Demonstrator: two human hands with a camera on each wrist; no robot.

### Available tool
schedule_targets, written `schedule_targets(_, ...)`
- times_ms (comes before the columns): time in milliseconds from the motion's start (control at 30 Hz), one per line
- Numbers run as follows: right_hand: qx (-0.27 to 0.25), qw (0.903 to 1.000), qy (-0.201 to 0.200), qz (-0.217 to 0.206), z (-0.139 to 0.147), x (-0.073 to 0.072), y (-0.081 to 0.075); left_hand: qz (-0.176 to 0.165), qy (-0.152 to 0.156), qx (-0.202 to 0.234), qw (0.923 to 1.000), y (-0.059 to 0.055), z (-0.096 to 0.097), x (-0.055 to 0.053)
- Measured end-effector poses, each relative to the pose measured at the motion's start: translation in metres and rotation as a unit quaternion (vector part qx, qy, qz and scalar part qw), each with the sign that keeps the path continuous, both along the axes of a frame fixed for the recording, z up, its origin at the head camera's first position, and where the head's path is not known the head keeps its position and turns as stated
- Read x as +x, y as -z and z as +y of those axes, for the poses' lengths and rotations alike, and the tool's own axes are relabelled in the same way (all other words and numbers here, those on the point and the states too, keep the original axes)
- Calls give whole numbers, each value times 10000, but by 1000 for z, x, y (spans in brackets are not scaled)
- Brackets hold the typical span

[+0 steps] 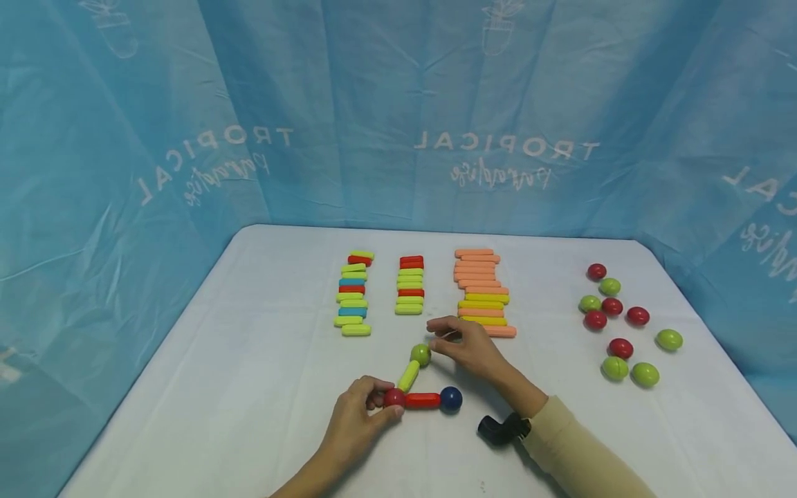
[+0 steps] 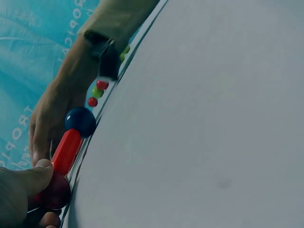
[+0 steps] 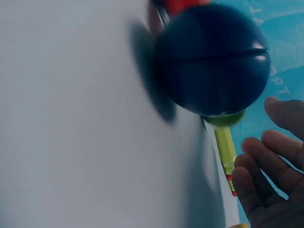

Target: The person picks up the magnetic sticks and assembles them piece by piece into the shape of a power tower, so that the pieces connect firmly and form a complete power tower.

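Note:
My left hand [image 1: 355, 415] pinches a dark red ball [image 1: 394, 399] between thumb and fingers near the front of the table. A red rod [image 1: 423, 400] runs right from that ball to a dark blue ball [image 1: 451, 400]. Slanting up and away from the same red ball, a yellow-green rod [image 1: 408, 377] ends at a green ball [image 1: 420, 355]. Beside the green ball is my right hand [image 1: 470, 348], thumb tip close to it. The right wrist view shows its loosely bent fingers [image 3: 251, 178] around nothing, with the blue ball [image 3: 213, 61] large in front.
Farther back lie a mixed column of short rods [image 1: 353, 297], a red and green column [image 1: 409, 283] and longer orange and yellow rods [image 1: 479, 290]. Several red and green balls [image 1: 616, 347] are scattered at the right of the white table [image 1: 249, 346]. A blue curtain [image 1: 386, 104] surrounds it.

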State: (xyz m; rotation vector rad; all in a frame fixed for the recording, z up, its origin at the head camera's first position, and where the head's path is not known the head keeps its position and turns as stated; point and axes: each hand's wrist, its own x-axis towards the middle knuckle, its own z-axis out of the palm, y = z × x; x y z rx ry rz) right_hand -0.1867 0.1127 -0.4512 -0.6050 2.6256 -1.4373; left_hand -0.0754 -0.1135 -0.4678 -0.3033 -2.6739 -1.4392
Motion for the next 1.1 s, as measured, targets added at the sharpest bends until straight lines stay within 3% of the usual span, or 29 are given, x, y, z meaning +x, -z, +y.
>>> schedule_targets(133,468,9986,207,95,-15,-22,-3,0,47,-179,9998,-1,3,8)
schedule_targets(267,1073,9931,197,420,-27,-42,-4,-217,110,-171,9996,-3,4,11)
schedule_targets(367,1406,9869,119,786,-34,-51,-5,-237,35,-95,9997,-6,0,5)
schedule_targets(467,1624,9818,128,976,-39,-56,-6,-93,-72,27,9999,-10,-5,-10)
schedule_targets(600,1811,9779,167,1030,-42,-60,-5,6,17,90,10000,-16,-10,-34)
schedule_targets(767,2058,9713,70,1192,-39,-59,-1,-184,460,-91,9987,-15,-13,-56)
schedule_targets(933,2148,9702,75,1121,-35,-57,-1,-242,626,-214,9975,-12,-14,-61)
schedule_targets(1100,1499,9870,307,490,-21,-41,-6,-185,472,-219,9985,-7,-9,-58)
